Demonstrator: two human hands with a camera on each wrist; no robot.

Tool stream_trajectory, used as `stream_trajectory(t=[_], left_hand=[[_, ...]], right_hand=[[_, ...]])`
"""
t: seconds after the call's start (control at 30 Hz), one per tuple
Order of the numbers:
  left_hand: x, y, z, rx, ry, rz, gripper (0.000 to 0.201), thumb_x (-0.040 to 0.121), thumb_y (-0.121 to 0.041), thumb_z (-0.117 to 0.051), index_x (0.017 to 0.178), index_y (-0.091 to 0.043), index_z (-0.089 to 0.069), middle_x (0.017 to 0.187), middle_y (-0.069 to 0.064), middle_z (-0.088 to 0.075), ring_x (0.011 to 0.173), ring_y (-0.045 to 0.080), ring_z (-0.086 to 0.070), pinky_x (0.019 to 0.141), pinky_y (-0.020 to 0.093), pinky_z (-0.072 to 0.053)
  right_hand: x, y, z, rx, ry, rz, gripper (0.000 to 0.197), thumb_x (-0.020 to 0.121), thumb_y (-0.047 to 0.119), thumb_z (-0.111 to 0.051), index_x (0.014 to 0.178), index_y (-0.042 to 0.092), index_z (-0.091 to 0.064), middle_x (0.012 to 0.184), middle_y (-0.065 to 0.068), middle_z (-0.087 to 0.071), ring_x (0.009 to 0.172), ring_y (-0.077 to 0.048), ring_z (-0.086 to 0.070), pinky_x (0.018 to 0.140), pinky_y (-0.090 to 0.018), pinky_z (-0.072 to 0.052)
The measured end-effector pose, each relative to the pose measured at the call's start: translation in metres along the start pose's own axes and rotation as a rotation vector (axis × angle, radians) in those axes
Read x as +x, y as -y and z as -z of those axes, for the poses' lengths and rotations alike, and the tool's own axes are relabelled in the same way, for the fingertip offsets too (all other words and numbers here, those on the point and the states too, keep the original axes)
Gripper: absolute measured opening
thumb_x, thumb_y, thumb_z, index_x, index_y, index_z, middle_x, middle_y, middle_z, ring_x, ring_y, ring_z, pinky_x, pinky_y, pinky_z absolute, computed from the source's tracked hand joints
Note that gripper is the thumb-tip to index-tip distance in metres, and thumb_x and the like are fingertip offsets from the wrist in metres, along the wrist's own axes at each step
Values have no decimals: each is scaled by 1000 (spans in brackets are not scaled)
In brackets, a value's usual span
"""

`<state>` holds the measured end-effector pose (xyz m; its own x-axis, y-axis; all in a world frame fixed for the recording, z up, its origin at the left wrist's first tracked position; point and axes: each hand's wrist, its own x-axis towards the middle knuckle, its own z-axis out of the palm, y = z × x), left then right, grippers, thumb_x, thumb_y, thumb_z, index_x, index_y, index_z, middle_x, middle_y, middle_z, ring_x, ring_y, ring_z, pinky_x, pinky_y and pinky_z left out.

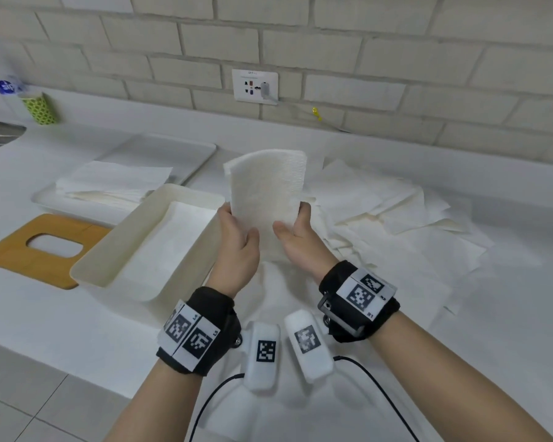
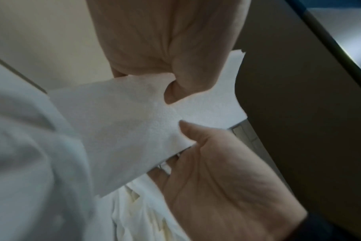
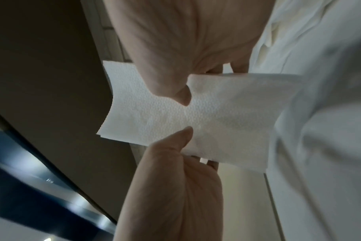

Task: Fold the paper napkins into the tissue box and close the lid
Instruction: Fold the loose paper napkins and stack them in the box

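Both hands hold one folded napkin (image 1: 267,189) upright above the middle of the surface (image 1: 61,317). The left hand (image 1: 238,247) pinches its lower left edge and the right hand (image 1: 296,234) its lower right edge, thumbs in front, fingers curled behind. The paper looks light, soft and embossed; it bows between the grips and would likely tear or crumple if pulled hard, so the side edges near the fold seem the best hold. The open tissue box (image 1: 186,189) sits just left, the wooden lid (image 1: 10,250) beyond it, loose napkins (image 1: 396,224) toward the right edge.
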<state>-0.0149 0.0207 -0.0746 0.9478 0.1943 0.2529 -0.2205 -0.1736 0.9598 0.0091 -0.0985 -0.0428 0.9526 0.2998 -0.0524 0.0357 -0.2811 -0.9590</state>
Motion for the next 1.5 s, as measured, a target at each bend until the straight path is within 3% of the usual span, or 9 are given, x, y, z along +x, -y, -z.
stream_trajectory(t=[0.23, 0.4, 0.57, 0.73, 0.87, 1.1, 1.2, 1.3, 1.5], left_hand=[[-3, 3, -7, 29, 8, 92, 27, 97, 5, -33, 111, -16, -24, 118, 4, -42, 100, 8, -51, 74, 8, -46], [-5, 1, -12, -27, -11, 116, 22, 99, -1, -37, 112, -15, -25, 121, 6, -43, 103, 8, -53, 72, 7, -47], [-6, -7, -7, -281, -75, 143, 40, 87, -17, -65, 115, -22, -38, 119, 4, -56, 105, 12, -61, 82, 26, -54], [1, -22, 13, -146, -209, -55, 47, 82, 0, -66, 108, -34, -47, 95, -7, -63, 84, 12, -64, 72, 21, -51], [-2, -9, 5, 144, -88, 79, 35, 83, 8, -57, 112, -11, -55, 96, 0, -63, 84, 13, -60, 66, 12, -46], [-9, 23, -9, 93, -73, 417, 36, 89, 3, -52, 124, -3, -47, 115, 10, -58, 105, 23, -55, 76, 27, -44], [-6, 20, -10, 58, -126, 395, 35, 93, 1, -48, 126, -7, -44, 116, 4, -57, 109, 20, -53, 91, 32, -43], [-6, 13, -11, 14, -181, 373, 27, 94, 1, -46, 116, -13, -42, 103, -7, -54, 104, 17, -51, 86, 27, -43], [-7, 17, -12, 44, -121, 484, 49, 93, -1, -49, 138, -6, -31, 128, 9, -51, 118, 25, -51, 94, 36, -44]], right_hand=[[1, -16, 0, -81, -21, -46, 26, 99, 13, -31, 125, 10, -26, 111, -17, -56, 106, -35, -54, 91, -42, -42], [2, -24, 4, -8, -56, -12, 41, 96, 15, -45, 132, 13, -27, 110, 5, -51, 104, -14, -52, 89, -25, -40], [13, -17, 25, -201, -59, 123, 32, 89, 13, -58, 119, 7, -51, 114, -4, -61, 107, -21, -57, 87, -25, -44], [28, 7, 60, -677, 55, 224, 39, 91, 16, -55, 129, 5, -49, 129, -11, -55, 119, -26, -49, 89, -23, -34], [33, 20, 67, -892, 71, 216, 19, 91, 17, -51, 109, 14, -56, 106, -5, -59, 102, -28, -55, 75, -30, -41], [29, -3, 39, -1334, 316, 140, 24, 92, 7, -40, 116, 11, -46, 115, -11, -55, 100, -30, -56, 70, -32, -34], [30, 4, 41, -1347, 253, 196, 23, 92, 6, -40, 114, 10, -47, 111, -10, -56, 96, -30, -56, 68, -31, -32], [30, 11, 44, -1280, 191, 224, 33, 93, 10, -41, 126, 15, -43, 115, -8, -54, 100, -29, -55, 71, -31, -33], [28, -1, 32, -1257, 293, 176, 29, 95, 8, -36, 124, 13, -40, 114, -10, -55, 97, -30, -56, 69, -32, -33]])
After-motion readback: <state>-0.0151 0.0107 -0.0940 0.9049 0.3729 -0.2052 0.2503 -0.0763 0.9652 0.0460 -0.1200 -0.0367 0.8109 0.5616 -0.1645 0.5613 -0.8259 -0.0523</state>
